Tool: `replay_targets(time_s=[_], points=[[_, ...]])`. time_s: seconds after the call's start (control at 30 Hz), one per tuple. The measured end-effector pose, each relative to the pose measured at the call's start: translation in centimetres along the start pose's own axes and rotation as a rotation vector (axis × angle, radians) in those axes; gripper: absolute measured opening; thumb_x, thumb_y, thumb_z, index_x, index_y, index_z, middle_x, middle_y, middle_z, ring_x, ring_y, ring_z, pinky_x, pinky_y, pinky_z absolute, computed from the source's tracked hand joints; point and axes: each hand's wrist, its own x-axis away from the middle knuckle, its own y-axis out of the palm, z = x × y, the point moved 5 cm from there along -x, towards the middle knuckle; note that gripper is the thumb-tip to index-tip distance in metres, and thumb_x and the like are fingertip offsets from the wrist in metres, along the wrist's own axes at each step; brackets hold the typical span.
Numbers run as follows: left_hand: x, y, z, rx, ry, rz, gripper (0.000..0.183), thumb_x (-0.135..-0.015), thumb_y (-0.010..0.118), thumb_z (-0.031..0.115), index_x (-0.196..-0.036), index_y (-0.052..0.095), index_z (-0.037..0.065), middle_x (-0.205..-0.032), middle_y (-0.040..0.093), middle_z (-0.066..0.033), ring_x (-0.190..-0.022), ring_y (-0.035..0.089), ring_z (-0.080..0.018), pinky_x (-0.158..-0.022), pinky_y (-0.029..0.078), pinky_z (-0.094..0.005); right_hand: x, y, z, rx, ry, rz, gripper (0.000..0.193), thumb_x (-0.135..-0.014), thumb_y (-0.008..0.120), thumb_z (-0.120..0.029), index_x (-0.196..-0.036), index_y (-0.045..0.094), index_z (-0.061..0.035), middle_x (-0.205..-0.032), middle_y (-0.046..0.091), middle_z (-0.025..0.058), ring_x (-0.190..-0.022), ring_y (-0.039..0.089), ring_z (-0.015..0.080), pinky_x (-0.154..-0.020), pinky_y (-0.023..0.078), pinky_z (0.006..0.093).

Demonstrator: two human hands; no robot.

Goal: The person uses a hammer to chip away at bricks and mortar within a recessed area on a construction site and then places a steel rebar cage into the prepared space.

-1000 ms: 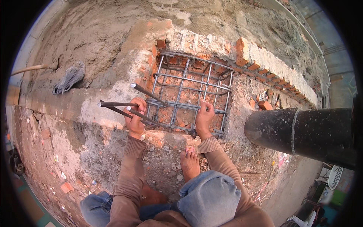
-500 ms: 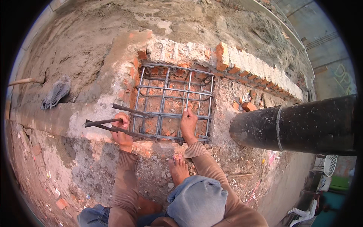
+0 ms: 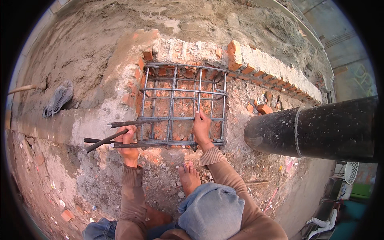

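A steel rebar cage (image 3: 172,96) of bars tied in a grid lies in a recess walled with brick and mortar. Several dark bar ends (image 3: 116,125) jut out past its left side. There my left hand (image 3: 127,150) is closed, with a dark rebar rod (image 3: 103,141) slanting across its fingers. Further right, my right hand (image 3: 203,127) is closed round one of the cage's crossbars near its front. The palm side of both grips is hidden.
A thick black pipe (image 3: 312,130) comes in from the right, beside loose brick pieces (image 3: 264,109). A low broken brick wall (image 3: 272,74) runs behind. At left are a grey plastic bag (image 3: 59,98) and a wooden handle (image 3: 23,89). My bare foot (image 3: 189,178) stands on rubble in front.
The cage has shifted and turned slightly. The rod ends at its left have swung and spread apart, and my left hand has turned and dropped a little. My right hand keeps its hold.
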Motion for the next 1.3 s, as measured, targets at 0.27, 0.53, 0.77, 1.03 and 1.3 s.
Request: replay_targets(time_s=[0.27, 0.53, 0.77, 1.03, 1.3], points=[[-0.7, -1.9, -0.8, -0.029, 0.017, 0.023, 0.02, -0.083, 0.049, 0.014, -0.069, 0.038, 0.005, -0.068, 0.035, -0.0035, -0.068, 0.034, -0.0155, -0.065, 0.029, -0.0309, 0.6, 1.7, 0.2, 0.156, 0.012, 0.013, 0.033, -0.097, 0.056, -0.02, -0.114, 0.063, 0.007, -0.085, 0.068, 0.023, -0.076, 0.063, 0.0305, -0.073, 0.047, 0.0386], [-1.2, 1.8, 0.4, -0.114, -0.064, -0.013, 0.017, -0.082, 0.052, 0.011, -0.071, 0.044, 0.002, -0.069, 0.041, -0.0003, -0.065, 0.034, -0.0095, -0.06, 0.027, -0.0267, 0.0, 0.4, 3.1, -0.11, 0.234, -0.002, 0.024, -0.102, 0.053, -0.023, -0.099, 0.062, -0.0008, -0.055, 0.042, -0.0044, -0.042, 0.034, 0.0072, -0.039, 0.025, 0.029], [-0.9, 0.3, 0.2, -0.074, 0.007, 0.004, 0.028, -0.077, 0.057, 0.017, -0.097, 0.06, -0.003, -0.097, 0.059, -0.0103, -0.093, 0.056, -0.0187, -0.085, 0.043, -0.0321, 0.2, 1.2, 2.5, -0.196, 0.377, -0.125, 0.016, -0.103, 0.05, -0.021, -0.093, 0.053, -0.008, -0.053, 0.036, -0.0053, -0.039, 0.032, 0.0069, -0.035, 0.025, 0.0273], [-0.9, 0.7, 4.3, -0.252, 0.175, 0.071, 0.07, -0.072, 0.058, 0.03, -0.134, 0.048, 0.0, -0.134, 0.05, -0.0115, -0.127, 0.045, -0.0227, -0.104, 0.034, -0.0377, 1.5, 1.1, -1.1, -0.04, 0.405, -0.283, 0.034, -0.097, 0.057, -0.02, -0.128, 0.05, -0.0086, -0.079, 0.056, 0.0038, -0.053, 0.052, 0.0112, -0.04, 0.041, 0.0272], [-1.5, -0.5, 6.0, -0.232, 0.213, -0.06, 0.083, -0.093, 0.033, 0.072, -0.11, 0.063, -0.004, -0.122, 0.058, -0.0156, -0.107, 0.052, -0.0223, -0.096, 0.037, -0.0371, 4.6, -2.3, -4.9, 0.686, -0.002, -0.279, 0.08, -0.089, 0.068, -0.038, -0.143, 0.035, 0.0101, -0.107, 0.061, 0.0256, -0.095, 0.061, 0.0398, -0.089, 0.047, 0.0451]])
